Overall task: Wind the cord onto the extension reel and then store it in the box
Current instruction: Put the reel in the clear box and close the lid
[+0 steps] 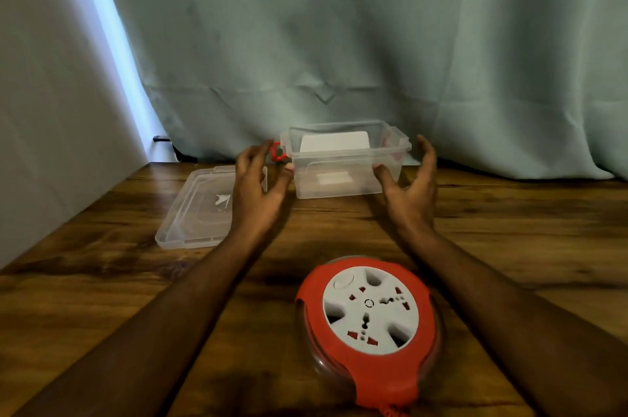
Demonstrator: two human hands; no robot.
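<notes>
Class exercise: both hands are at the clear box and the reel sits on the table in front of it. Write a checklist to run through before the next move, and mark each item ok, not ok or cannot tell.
1. Lid off the box: ok. The lid lies on the table, left of the box.
2. Room inside the box: cannot tell. Something white shows through its wall.
3. Cord fully wound on the reel: cannot tell. A bit of red cord leaves at the bottom edge of the view.
4. Hands free: ok. The left hand and right hand are open beside the box, holding nothing.
5. Reel within reach: ok, probably. It lies between the forearms.
</notes>
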